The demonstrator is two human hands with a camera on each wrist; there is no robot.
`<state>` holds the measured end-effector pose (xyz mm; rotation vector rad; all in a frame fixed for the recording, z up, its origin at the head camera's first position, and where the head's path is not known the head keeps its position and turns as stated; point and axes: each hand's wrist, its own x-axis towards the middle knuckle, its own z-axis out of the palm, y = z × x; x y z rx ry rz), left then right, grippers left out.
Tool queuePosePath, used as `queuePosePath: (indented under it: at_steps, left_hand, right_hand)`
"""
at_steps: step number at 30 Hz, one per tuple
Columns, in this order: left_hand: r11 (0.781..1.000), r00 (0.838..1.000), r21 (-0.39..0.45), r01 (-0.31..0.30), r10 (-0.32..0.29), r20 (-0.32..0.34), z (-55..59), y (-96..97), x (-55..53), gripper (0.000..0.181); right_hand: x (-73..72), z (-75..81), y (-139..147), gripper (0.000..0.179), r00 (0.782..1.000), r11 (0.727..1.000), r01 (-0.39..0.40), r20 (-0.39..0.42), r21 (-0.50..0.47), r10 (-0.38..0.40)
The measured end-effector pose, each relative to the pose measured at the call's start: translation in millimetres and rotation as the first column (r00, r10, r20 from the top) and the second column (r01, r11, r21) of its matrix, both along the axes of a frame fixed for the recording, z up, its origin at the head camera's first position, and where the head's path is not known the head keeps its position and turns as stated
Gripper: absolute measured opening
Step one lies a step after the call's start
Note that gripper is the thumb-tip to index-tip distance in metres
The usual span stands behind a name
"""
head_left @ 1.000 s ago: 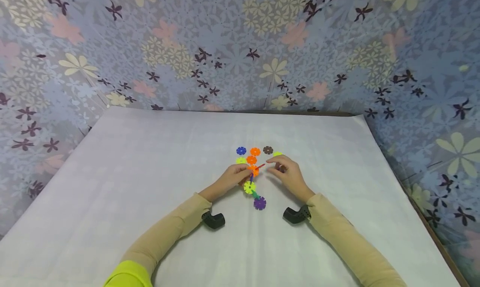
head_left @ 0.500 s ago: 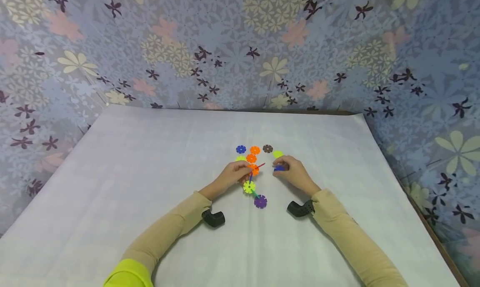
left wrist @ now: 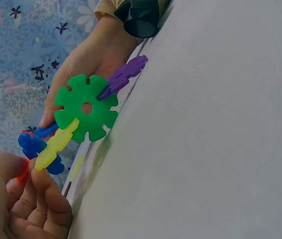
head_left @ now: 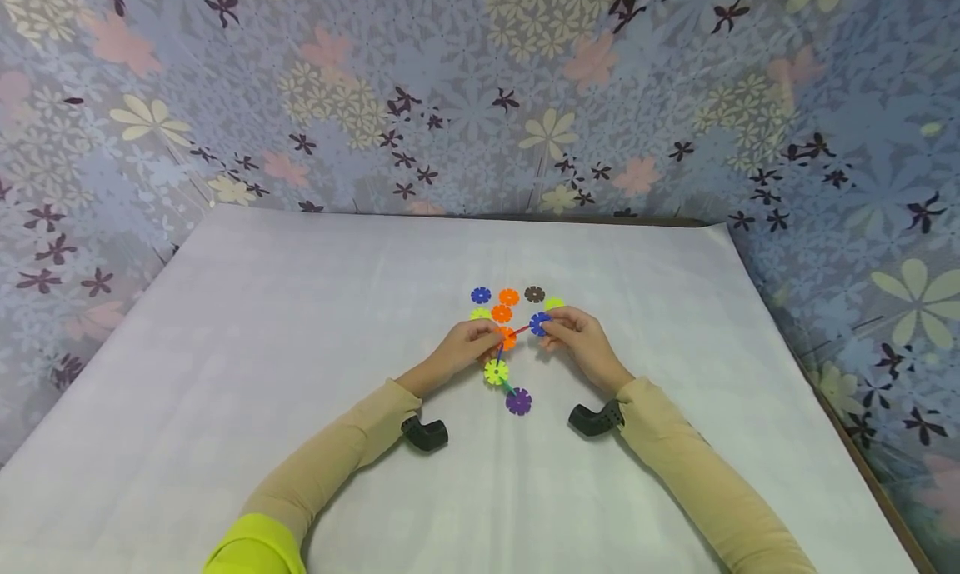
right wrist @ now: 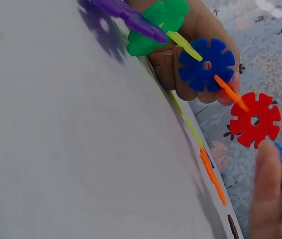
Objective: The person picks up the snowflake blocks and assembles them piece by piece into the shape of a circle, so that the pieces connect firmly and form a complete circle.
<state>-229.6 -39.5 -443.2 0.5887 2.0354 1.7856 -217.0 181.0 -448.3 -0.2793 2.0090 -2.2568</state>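
My left hand [head_left: 459,349] pinches a chain of notched plastic discs at its orange disc [head_left: 507,339]. From there hang a blue disc [right wrist: 190,72], a yellow disc [head_left: 496,372], a green disc [left wrist: 101,117] and, lowest, a purple disc [head_left: 518,401]. A red disc [right wrist: 242,122] sticks out from the orange one toward the right. Between thumb and fingers, my right hand [head_left: 588,345] holds another blue disc [head_left: 538,323] right beside the red disc's edge. Whether these two are slotted together I cannot tell.
Behind the hands, loose discs lie on the white-covered table [head_left: 360,299]: blue [head_left: 481,295], orange [head_left: 509,296], brown [head_left: 534,294], yellow [head_left: 553,303] and more. A flower-patterned wall [head_left: 450,82] stands at the table's far edge. Black camera mounts [head_left: 425,434] hang at both wrists.
The right hand first drew back rightward, showing the blue disc in its fingers, then came left with the disc turned face-on beside the red one. The left hand stays nearly still.
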Motion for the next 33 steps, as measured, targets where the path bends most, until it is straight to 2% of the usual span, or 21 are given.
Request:
queuePosePath:
  at_steps: [3, 9, 15, 18, 22, 24, 28, 33]
  left_hand:
    - [1.000, 1.000, 0.008, 0.020, -0.020, -0.007, 0.6, -0.7, 0.1, 0.020]
    - [0.996, 0.993, 0.033, 0.084, -0.081, -0.082, -0.6, -3.2, 0.2, 0.021]
    - [0.997, 0.996, 0.002, 0.072, -0.072, -0.044, -0.7, -1.8, 0.8, 0.021]
    - [0.997, 0.996, -0.019, 0.076, -0.077, -0.045, 10.9, -3.2, 6.6, 0.020]
    - [0.996, 0.993, -0.037, 0.081, -0.084, -0.080, 26.2, -4.9, 14.7, 0.018]
    - [0.997, 0.993, -0.039, 0.074, -0.077, -0.085, 25.0, -4.6, 14.4, 0.017]
    - [0.998, 0.998, -0.020, 0.053, -0.054, -0.039, 19.2, -3.2, 11.6, 0.016]
    - [0.998, 0.997, 0.041, 0.047, -0.049, 0.053, 4.8, -0.9, 2.1, 0.014]
  right_hand:
    - [0.5, 0.0, -0.5, 0.023, 1.000, 1.000, 0.005, -0.016, -0.001, -0.005]
    - [2.6, -0.3, -1.9, 0.018, 0.995, 0.999, 0.034, -0.090, 0.005, -0.033]
    - [4.3, -2.3, -4.3, 0.009, 0.997, 0.999, 0.002, -0.073, -0.046, -0.006]
    - [4.6, -2.2, -4.4, 0.008, 0.999, 0.999, -0.023, -0.039, -0.040, 0.021]
    - [5.2, -1.8, -5.4, 0.004, 0.999, 0.999, -0.042, -0.014, -0.035, 0.041]
    - [5.3, -2.7, -6.0, 0.004, 0.999, 0.999, -0.029, -0.026, -0.025, 0.029]
    - [6.0, -3.7, -6.6, 0.020, 0.998, 0.997, 0.017, -0.067, 0.070, -0.012]
    - [5.8, -0.7, -7.5, 0.032, 0.988, 0.969, 0.040, -0.153, 0.242, -0.003]
